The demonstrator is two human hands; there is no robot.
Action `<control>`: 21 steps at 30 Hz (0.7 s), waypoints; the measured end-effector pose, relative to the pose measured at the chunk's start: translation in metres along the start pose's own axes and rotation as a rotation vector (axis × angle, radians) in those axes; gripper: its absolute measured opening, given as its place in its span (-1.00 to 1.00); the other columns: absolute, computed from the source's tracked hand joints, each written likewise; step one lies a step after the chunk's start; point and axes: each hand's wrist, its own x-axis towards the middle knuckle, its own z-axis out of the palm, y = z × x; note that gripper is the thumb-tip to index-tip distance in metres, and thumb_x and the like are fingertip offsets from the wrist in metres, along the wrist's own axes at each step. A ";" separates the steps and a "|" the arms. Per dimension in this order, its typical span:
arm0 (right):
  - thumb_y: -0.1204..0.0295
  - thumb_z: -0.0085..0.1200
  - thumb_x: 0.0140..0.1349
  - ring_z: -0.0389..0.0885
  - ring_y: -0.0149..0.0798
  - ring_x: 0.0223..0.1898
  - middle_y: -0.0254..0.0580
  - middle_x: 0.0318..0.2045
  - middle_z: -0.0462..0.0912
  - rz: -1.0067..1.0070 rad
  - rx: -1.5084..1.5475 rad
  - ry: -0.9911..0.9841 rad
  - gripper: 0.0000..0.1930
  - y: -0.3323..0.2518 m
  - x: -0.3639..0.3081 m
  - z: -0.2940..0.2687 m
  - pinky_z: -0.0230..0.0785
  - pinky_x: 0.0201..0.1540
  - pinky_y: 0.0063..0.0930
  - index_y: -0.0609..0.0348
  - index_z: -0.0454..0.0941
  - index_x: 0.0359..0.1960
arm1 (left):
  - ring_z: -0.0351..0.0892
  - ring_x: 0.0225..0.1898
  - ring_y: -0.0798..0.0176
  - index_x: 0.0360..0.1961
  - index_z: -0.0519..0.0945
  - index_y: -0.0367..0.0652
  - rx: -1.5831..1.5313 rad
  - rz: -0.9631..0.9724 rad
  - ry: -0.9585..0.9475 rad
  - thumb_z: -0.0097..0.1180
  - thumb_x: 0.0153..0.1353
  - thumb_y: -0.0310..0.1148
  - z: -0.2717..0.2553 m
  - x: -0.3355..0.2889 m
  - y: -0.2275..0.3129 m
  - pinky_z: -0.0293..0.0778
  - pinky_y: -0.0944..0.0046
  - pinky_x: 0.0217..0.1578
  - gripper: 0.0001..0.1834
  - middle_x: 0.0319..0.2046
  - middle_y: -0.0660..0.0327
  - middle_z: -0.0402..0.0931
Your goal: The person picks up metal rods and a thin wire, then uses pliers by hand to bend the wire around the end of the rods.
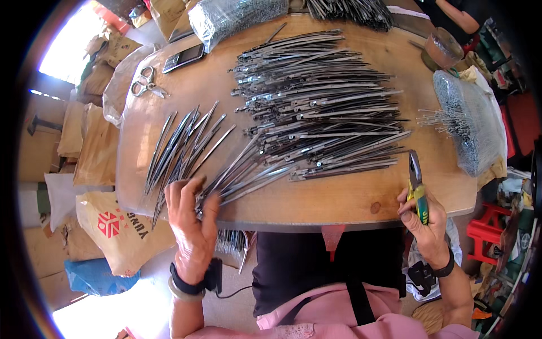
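My right hand [427,226] is closed round a pair of pliers [416,195] with yellow-green handles, jaws pointing away from me at the right of the table. At the near left edge, my left hand [191,223] has its fingers curled at the ends of a loose fan of thin metal strips [243,178]; how firmly it grips them is hard to see. Just beyond that hand lies a smaller pile of dark strips [183,144]. A large stack of similar strips [322,101], with small heads at their left ends, fills the table's middle.
Scissors [148,83] and a phone [184,58] lie at the far left of the wooden table [361,203]. Plastic-wrapped bundles [468,121] sit at the right and at the back [237,20]. A roll of tape [443,48] stands far right. A red stool [486,231] is beside the table.
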 end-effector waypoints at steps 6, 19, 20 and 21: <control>0.20 0.27 0.19 0.56 -0.12 -0.27 -0.02 -0.34 0.57 -0.069 -0.197 -0.097 -0.63 -0.008 0.008 0.005 0.41 -0.27 -0.34 0.34 0.56 -0.45 | 0.31 0.03 -0.16 0.21 0.35 -0.27 0.113 0.203 -0.126 0.33 0.03 -0.26 0.031 0.010 0.010 0.20 -0.08 0.08 -0.28 -0.01 -0.08 0.35; 0.31 0.29 0.15 0.60 -0.09 -0.45 0.01 -0.34 0.55 -0.120 -0.174 -0.116 -0.69 -0.003 0.008 0.008 0.42 -0.40 -0.37 0.39 0.56 -0.36 | 0.43 -0.20 -0.09 0.03 0.52 -0.31 0.099 0.109 0.096 0.12 0.11 -0.63 0.021 0.012 -0.062 0.39 0.08 -0.13 -0.60 -0.26 -0.04 0.43; 0.31 0.30 0.14 0.60 -0.08 -0.44 0.01 -0.33 0.55 -0.119 -0.176 -0.122 -0.69 -0.003 0.007 0.008 0.42 -0.40 -0.36 0.38 0.56 -0.37 | 0.42 -0.16 -0.10 0.05 0.51 -0.31 0.110 0.064 0.081 0.13 0.11 -0.62 0.022 0.017 -0.061 0.37 0.06 -0.08 -0.59 -0.22 -0.04 0.43; 0.32 0.30 0.14 0.60 -0.07 -0.44 0.02 -0.33 0.55 -0.118 -0.176 -0.128 -0.70 -0.003 0.006 0.008 0.42 -0.40 -0.36 0.37 0.56 -0.38 | 0.41 -0.13 -0.11 0.06 0.51 -0.30 0.143 0.077 0.112 0.14 0.11 -0.59 0.022 0.021 -0.059 0.35 0.04 -0.05 -0.57 -0.19 -0.04 0.42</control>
